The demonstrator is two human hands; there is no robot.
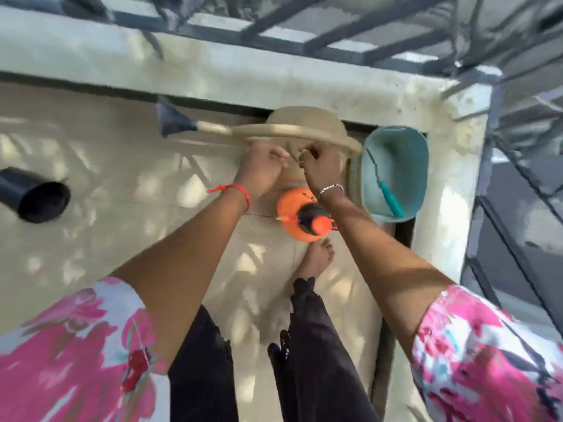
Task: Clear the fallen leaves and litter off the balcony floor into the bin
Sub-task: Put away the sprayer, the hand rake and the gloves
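Note:
A tan grass broom [298, 129] with a dark handle end [172, 120] lies across the far side of the balcony floor, against the low wall. My left hand [263, 169] and my right hand [321, 170] both reach to its fanned bristle part, fingers curled on its lower edge. The picture is blurred, so the exact grip is unclear. A teal bin [417, 166] stands tilted in the right corner, with a teal-handled tool [390, 196] inside it. No leaves or litter show clearly on the floor.
An orange spray bottle [300, 216] with a black and orange cap stands on the floor under my right wrist, by my bare foot [316, 260]. A black tube [33, 196] lies at the left. The low wall [213, 71] and metal railing [335, 35] close the far and right sides.

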